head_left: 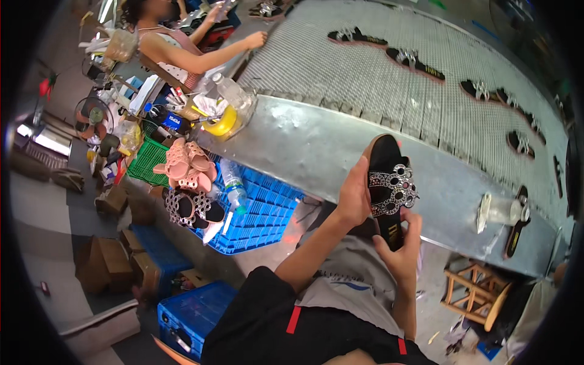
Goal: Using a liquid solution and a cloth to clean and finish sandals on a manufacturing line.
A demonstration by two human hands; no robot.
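Observation:
A black slide sandal (383, 157) with a glittering, ring-patterned strap is held upright between my two hands, in front of the metal table edge. My left hand (354, 193) is closed along its left side near the toe end. At the lower end, the heel, my right hand (403, 243) grips the sole between thumb and fingers. Part of each hand's fingers is hidden behind the sandal. Gold lettering shows on the insole by the heel.
Several similar sandals (415, 64) lie on the conveyor (365, 79) beyond the metal ledge (304, 125). A clear bottle (504, 210) stands at right. Left are a yellow container (222, 123) and a blue crate (261, 213) with pink sandals (185, 161). A wooden stool (477, 295) sits below; a co-worker (182, 58) sits far left.

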